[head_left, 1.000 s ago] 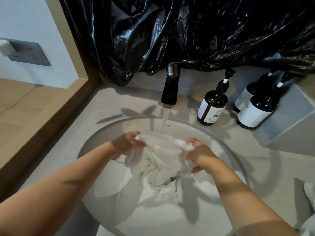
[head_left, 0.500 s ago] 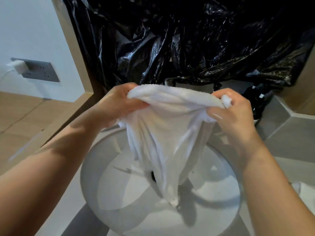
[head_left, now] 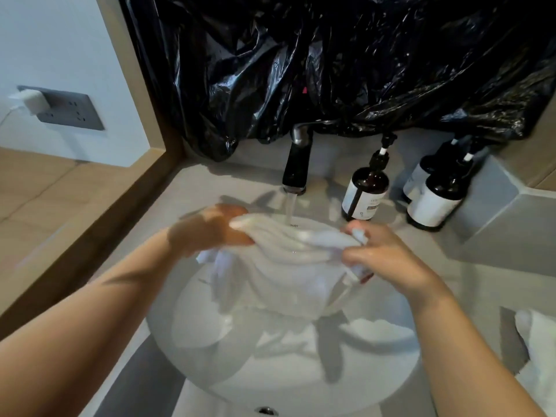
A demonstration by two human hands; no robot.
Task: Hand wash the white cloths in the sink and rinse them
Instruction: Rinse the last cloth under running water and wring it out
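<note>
Grey matte countertop (head_left: 192,188) fills the middle of the frame. It is hemmed at the left by a slanting wooden edge (head_left: 90,221) and at the right by an angular grey block (head_left: 496,212). Crinkled, glossy black plastic sheeting (head_left: 331,55) hangs across the top. Set into the counter is a round, smooth white sink (head_left: 301,371), and most of its bowl lies open in the lower centre. A dark faucet (head_left: 296,167) stands at the back rim, and its thin stream of water (head_left: 289,206) falls onto the upper edge of the white cloth (head_left: 285,266). The cloth is stretched in soft ridges between both hands just above the basin, with its loose folds hanging down into the bowl. The left hand (head_left: 210,230), blurred, has its fingers curled round one bunched end. The right hand (head_left: 388,257) pinches the other end between thumb and bent fingers. Three dark cylindrical pump bottles with pale labels crowd the upper right of the counter, one (head_left: 365,191) just beside the faucet and two (head_left: 436,203) against the block. Another white cloth (head_left: 538,350) lies at the right edge. A grey wall socket (head_left: 69,108) sits at the upper left.
</note>
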